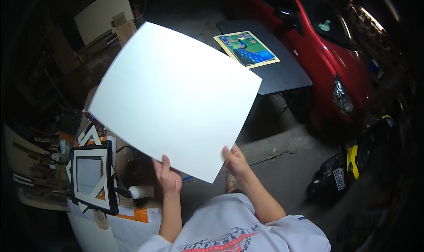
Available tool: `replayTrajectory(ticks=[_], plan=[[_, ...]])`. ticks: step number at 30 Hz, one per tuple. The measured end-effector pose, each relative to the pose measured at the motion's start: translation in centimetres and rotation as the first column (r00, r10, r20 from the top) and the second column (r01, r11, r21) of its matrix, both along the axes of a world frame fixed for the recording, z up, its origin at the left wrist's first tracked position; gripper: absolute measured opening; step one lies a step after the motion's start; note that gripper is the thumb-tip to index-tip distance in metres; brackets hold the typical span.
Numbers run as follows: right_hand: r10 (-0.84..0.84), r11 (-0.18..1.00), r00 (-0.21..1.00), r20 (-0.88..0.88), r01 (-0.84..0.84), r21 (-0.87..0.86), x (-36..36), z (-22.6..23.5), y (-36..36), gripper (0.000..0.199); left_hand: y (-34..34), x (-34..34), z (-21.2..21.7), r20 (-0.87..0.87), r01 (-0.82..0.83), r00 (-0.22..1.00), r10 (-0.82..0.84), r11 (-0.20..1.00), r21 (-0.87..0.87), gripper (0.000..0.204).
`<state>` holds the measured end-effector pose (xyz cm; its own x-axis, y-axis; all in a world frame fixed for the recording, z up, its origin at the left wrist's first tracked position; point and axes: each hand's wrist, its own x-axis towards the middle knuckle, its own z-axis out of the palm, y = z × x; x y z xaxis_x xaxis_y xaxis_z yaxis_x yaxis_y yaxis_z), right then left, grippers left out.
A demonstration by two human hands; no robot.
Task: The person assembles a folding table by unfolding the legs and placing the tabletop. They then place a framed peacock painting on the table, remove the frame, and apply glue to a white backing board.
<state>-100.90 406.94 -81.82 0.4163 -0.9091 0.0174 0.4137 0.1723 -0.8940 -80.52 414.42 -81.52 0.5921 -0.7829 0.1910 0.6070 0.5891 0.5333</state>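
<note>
A large blank white board [176, 97] is held up in front of me, tilted, hiding much of what lies behind it. My left hand [168, 176] grips its near lower edge, thumb on the white face and fingers out of sight underneath. At the near right edge, my right hand [236, 161] pinches the board the same way, thumb on top. Beyond the board's right side, a colourful peacock picture [248, 48] lies on a dark table [287, 77].
On the left, a black picture frame [114, 181] with white mat strips rests on a cluttered workbench, beside a white bottle [140, 191]. A red car [329, 53] stands at the far right, with a motorcycle [329, 177] nearer. Wooden panels [104, 16] lean at the back left.
</note>
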Motion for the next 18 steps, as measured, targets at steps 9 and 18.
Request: replayTrajectory(ticks=[9,18], plan=[[-0.368,0.873,0.878,-0.306,0.439,0.212,-15.2,-4.5,-27.8,0.036,-19.3,-1.4,-1.2,-0.061,0.231,0.972,-0.227,0.97,0.069,0.05],[-0.526,0.779,0.818,-0.232,0.573,0.255,-11.4,-5.3,-57.7,0.036,-39.8,7.8,-2.1,0.117,0.149,0.976,-0.185,0.953,0.262,0.05]])
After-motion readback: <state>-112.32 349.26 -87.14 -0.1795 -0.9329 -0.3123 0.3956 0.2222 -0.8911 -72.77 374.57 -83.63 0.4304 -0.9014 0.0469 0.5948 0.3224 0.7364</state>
